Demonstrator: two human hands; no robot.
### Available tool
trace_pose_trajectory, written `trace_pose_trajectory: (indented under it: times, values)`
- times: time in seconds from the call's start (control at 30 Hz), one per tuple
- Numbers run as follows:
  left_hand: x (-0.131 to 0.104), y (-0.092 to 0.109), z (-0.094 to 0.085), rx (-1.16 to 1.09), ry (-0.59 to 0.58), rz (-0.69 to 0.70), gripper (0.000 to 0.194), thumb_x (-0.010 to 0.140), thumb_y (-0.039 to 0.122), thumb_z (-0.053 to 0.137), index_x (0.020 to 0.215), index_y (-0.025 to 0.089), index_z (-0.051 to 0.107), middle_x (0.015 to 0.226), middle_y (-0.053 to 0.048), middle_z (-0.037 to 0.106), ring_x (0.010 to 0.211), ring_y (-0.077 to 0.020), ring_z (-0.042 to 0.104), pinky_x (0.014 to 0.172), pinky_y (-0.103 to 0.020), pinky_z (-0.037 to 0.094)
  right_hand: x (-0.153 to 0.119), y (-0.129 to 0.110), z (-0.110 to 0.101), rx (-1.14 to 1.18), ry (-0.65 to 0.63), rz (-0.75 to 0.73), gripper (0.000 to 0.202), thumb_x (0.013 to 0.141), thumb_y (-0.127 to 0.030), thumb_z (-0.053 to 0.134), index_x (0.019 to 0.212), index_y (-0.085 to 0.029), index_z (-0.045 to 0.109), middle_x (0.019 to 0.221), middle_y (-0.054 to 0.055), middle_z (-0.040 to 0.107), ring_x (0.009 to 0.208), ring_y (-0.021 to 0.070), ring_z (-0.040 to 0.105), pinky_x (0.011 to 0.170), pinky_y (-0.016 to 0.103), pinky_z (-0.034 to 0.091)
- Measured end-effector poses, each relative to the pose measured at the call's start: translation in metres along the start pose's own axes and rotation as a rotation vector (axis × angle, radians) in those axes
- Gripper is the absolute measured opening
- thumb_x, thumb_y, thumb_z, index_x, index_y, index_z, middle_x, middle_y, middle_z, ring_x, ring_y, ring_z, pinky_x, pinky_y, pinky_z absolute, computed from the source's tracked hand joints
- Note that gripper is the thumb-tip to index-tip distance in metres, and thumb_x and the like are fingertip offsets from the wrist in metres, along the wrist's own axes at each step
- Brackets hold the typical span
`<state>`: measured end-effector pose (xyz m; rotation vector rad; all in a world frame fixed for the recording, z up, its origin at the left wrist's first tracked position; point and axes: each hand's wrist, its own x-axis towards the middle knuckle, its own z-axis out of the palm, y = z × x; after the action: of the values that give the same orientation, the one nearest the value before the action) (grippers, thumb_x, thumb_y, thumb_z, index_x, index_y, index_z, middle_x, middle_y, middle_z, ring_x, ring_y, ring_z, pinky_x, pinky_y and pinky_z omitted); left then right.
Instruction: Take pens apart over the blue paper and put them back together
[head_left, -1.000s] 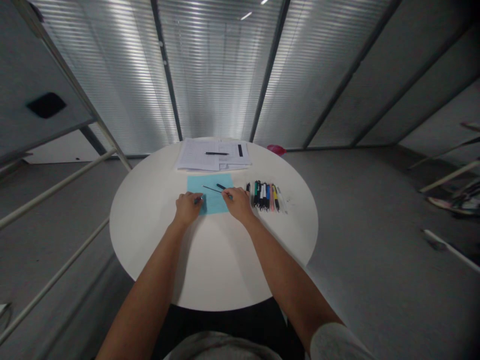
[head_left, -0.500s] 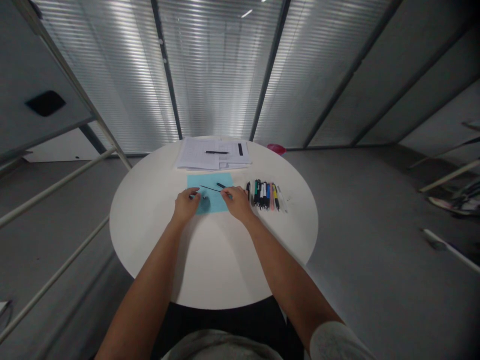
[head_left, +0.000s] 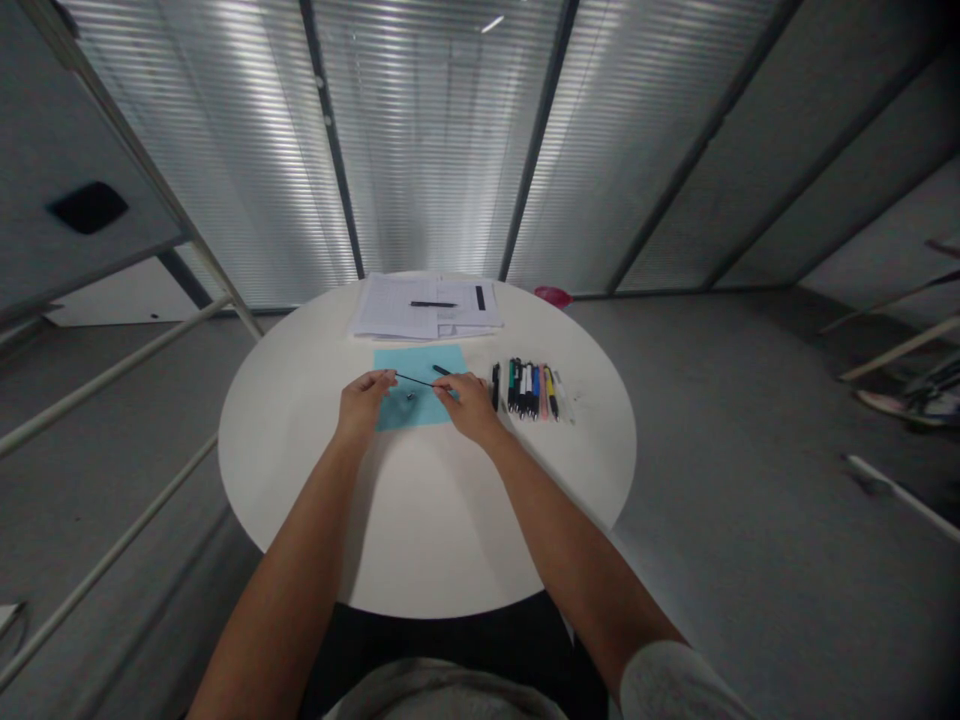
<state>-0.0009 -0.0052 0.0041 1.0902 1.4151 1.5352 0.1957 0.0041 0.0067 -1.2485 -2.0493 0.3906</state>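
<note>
Above a light blue sheet (head_left: 420,411), a thin dark pen refill (head_left: 414,380) stretches between my two hands. My left hand (head_left: 363,398) pinches its left end between thumb and fingertips. At the other end, my right hand (head_left: 470,404) has its fingers closed on the refill. A small shiny pen part (head_left: 410,396) lies on the sheet between the hands. Just beyond my right fingers is a dark pen barrel (head_left: 441,370), partly hidden by that hand.
Right of the sheet, a row of several pens (head_left: 534,388) lies on the round white table (head_left: 442,520), with a separate black pen (head_left: 496,386) beside it. Printed papers (head_left: 397,308) with a black pen (head_left: 433,304) on top are at the far edge.
My left hand, apart from the refill before, has closed its fingers on the left end. The refill has shifted slightly left, with my right hand still on it.
</note>
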Motion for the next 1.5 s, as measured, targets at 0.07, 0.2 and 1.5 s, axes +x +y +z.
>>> trace_pose_trajectory:
  times: [0.07, 0.2, 1.5]
  values:
    - [0.003, -0.003, -0.002, -0.047, 0.019, -0.021, 0.031, 0.067, 0.047, 0.072, 0.077, 0.018, 0.071, 0.079, -0.005, 0.066, 0.062, -0.0115, 0.051, 0.063, -0.028, 0.041, 0.000, 0.000, 0.000, -0.023, 0.013, 0.004, 0.016, 0.092, -0.030, 0.054, 0.100, -0.025, 0.067, 0.100, 0.001, 0.070, 0.098, 0.0184, 0.056, 0.088, 0.033, 0.032]
    - [0.006, -0.008, -0.004, -0.060, 0.046, -0.020, 0.033, 0.068, 0.047, 0.070, 0.081, 0.017, 0.069, 0.080, -0.005, 0.067, 0.059, -0.0096, 0.051, 0.059, -0.026, 0.042, 0.000, 0.000, -0.002, -0.078, 0.037, 0.038, 0.016, 0.092, -0.030, 0.053, 0.099, -0.025, 0.067, 0.100, 0.001, 0.069, 0.098, 0.0178, 0.056, 0.088, 0.032, 0.032]
    - [0.006, -0.015, -0.009, 0.918, -0.020, 0.170, 0.031, 0.087, 0.031, 0.044, 0.104, 0.022, 0.068, 0.101, -0.011, 0.066, 0.096, -0.0261, 0.060, 0.083, -0.037, 0.043, -0.002, -0.002, -0.001, -0.357, -0.060, 0.178, 0.018, 0.090, -0.034, 0.053, 0.093, -0.029, 0.070, 0.098, 0.004, 0.066, 0.100, 0.0234, 0.050, 0.083, 0.037, 0.027]
